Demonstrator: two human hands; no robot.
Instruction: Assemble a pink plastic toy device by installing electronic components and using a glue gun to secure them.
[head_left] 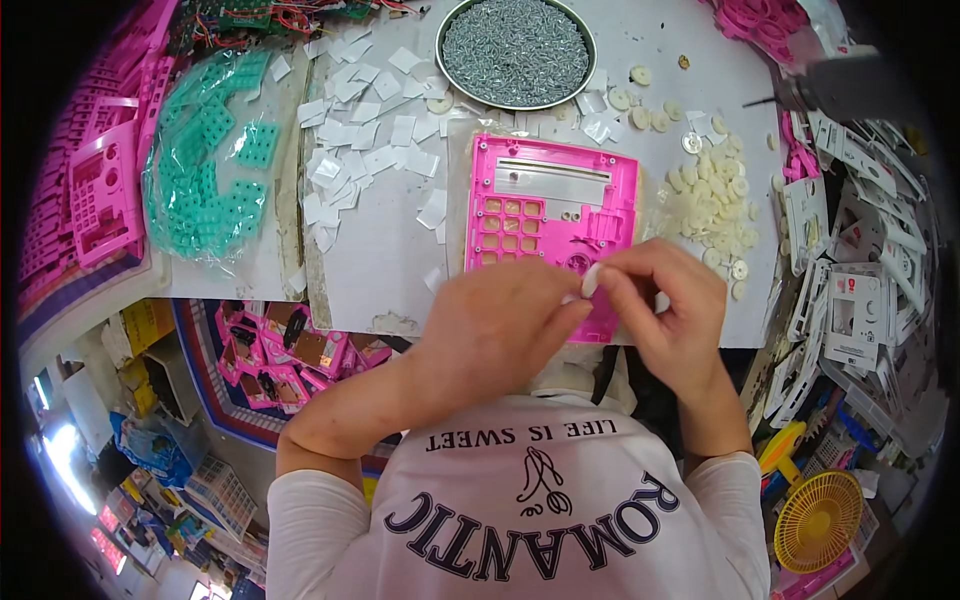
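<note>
A pink plastic casing (pixel 625 200) lies in front of me, inner side up, with a grid of square openings, a silvery slotted strip and a round recess. Over its near part, my right hand (pixel 675 305) pinches a small white disc (pixel 590 281) between thumb and finger. My left hand (pixel 505 315) meets it from the other side, back of the hand up. Its fingers are bent beside the disc, but what they hold is hidden. To the right sits a pile of cream round plastic discs (pixel 712 195).
A round metal pan (pixel 439 45) of small screws stands beyond the casing. White paper squares (pixel 385 155) scatter leftward. Further left are bagged green keypads (pixel 205 205) and stacked pink casings (pixel 100 200). A power screwdriver (pixel 840 90) hangs at upper right, above white panels (pixel 855 310).
</note>
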